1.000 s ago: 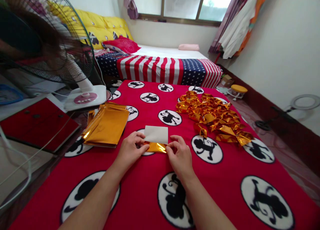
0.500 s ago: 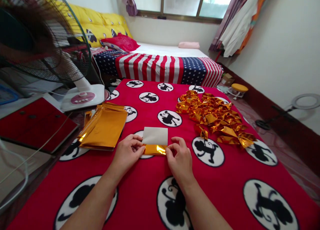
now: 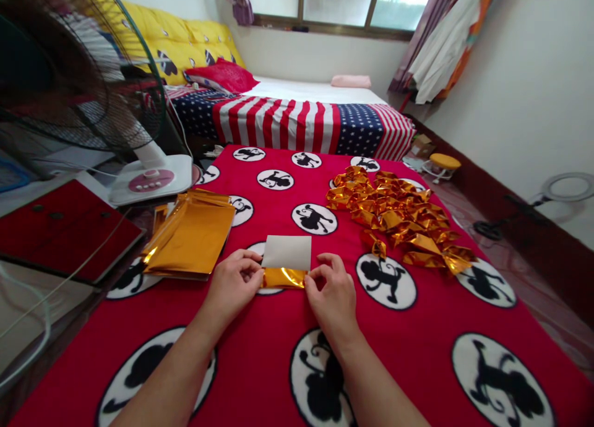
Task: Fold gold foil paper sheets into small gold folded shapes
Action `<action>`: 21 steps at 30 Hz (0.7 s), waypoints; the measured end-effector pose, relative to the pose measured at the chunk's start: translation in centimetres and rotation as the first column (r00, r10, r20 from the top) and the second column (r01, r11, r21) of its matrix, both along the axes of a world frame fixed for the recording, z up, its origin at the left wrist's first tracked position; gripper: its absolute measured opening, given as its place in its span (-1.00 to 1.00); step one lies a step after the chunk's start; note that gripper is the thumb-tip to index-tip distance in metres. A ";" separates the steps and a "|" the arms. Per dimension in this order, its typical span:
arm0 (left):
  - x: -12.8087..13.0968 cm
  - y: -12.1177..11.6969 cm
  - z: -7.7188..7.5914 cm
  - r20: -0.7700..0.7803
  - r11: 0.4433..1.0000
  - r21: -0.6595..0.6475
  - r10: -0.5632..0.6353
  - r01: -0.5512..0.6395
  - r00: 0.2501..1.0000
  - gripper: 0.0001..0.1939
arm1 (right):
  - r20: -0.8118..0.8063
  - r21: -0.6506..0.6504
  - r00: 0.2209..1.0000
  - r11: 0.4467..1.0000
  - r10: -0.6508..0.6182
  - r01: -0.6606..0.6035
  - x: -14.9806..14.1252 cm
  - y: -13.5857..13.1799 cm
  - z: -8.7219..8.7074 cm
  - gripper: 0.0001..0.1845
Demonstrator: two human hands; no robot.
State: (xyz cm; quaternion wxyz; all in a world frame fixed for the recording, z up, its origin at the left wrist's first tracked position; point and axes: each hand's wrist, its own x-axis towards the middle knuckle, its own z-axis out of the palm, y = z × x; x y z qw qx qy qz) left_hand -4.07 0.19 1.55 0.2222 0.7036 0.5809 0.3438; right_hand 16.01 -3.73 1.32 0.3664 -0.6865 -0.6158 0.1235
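Note:
A small sheet of gold foil paper [image 3: 284,278] lies on the red cloth in front of me. Its near part is folded over, gold side up, and the far part shows its pale grey back. My left hand [image 3: 236,278] pinches the left end of the folded strip between thumb and fingers. At the right end, my right hand [image 3: 330,289] pinches the strip the same way. To the left rests a stack of flat gold foil sheets [image 3: 192,235]. Beyond my right hand, several folded gold foil pieces [image 3: 394,213] sit in a cluster.
A red cloth with monkey prints [image 3: 408,365] covers the table. On the left stand a running fan [image 3: 151,179] and a dark red board [image 3: 65,229]. Behind the table is a bed [image 3: 288,120]. A yellow stool [image 3: 444,161] and a ring light [image 3: 568,187] are at the right.
Both hands have shifted very slightly left along with the ends of the folded strip. The strip looks a little more bowed. The stack and the folded pieces stay where they were.

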 end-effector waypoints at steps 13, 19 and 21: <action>0.0 -0.1 0.0 0.024 1.000 0.001 -0.010 0.010 1.000 -0.84 | 0.001 -0.009 1.000 1.000 -0.005 0.005 0.1 0.2 -0.1 -0.85; 0.2 -0.1 0.1 0.038 1.000 -0.009 0.008 -0.008 0.999 -0.85 | 0.022 -0.029 1.000 0.999 -0.015 0.015 -0.2 0.3 0.3 -0.83; 0.2 -0.1 0.0 0.034 1.000 -0.002 0.009 -0.009 0.999 -0.85 | 0.041 -0.029 0.999 0.999 -0.022 0.023 -0.3 0.4 0.3 -0.82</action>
